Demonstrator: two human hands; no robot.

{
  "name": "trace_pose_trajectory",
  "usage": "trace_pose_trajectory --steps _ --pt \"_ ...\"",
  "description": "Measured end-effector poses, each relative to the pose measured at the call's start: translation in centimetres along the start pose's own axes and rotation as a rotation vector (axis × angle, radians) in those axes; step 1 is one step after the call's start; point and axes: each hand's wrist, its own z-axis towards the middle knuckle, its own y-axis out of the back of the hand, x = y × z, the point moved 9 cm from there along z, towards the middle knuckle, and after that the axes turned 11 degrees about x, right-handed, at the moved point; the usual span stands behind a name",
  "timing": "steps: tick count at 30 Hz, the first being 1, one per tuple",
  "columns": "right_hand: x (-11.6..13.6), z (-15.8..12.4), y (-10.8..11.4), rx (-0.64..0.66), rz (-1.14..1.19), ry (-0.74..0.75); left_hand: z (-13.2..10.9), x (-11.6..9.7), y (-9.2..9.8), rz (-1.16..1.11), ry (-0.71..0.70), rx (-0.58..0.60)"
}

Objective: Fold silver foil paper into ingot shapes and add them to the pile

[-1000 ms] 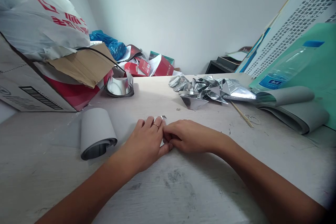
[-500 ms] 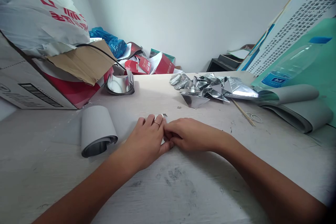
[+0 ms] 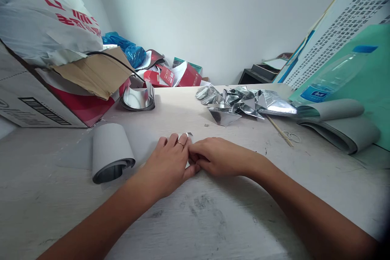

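Both hands meet at the middle of the table over a small piece of silver sheet (image 3: 189,134); only its corner shows past the fingers. My left hand (image 3: 169,162), with a ring on one finger, presses it against the tabletop, fingers bent and close together. My right hand (image 3: 221,156) has its fingers curled in and pinched at the piece's edge, against the left thumb and forefinger. Most of the piece is hidden beneath them. To the left stands a grey-backed roll of sheet (image 3: 111,144). Beyond the hands lies a pile of folded silver pieces (image 3: 240,103).
Another silver roll (image 3: 137,97) sits farther back by a cardboard box (image 3: 45,105) with a white plastic bag (image 3: 51,24). At right are a stick (image 3: 280,132), a rubber band (image 3: 292,137), folded grey sheet (image 3: 347,130) and a leaning plastic bottle (image 3: 338,73).
The view has shifted very slightly. Both hands keep the same place and grip on the silver piece; nothing else has visibly moved.
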Motion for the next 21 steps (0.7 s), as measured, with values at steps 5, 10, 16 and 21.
trace_pose_trajectory --steps 5,10,16,21 --pt "-0.04 0.01 0.01 -0.012 -0.003 0.008 0.03 -0.03 0.04 0.0 0.004 0.012" --pt "-0.03 0.07 -0.05 -0.001 -0.006 0.006 -0.02 -0.08 0.05 0.003 -0.006 0.011" --pt "0.01 -0.01 0.01 -0.01 -0.009 0.013 0.01 0.0 -0.01 -0.002 0.004 0.019" --pt "-0.03 -0.03 -0.03 -0.014 -0.007 0.009 0.04 -0.04 0.0 0.003 0.001 0.012"
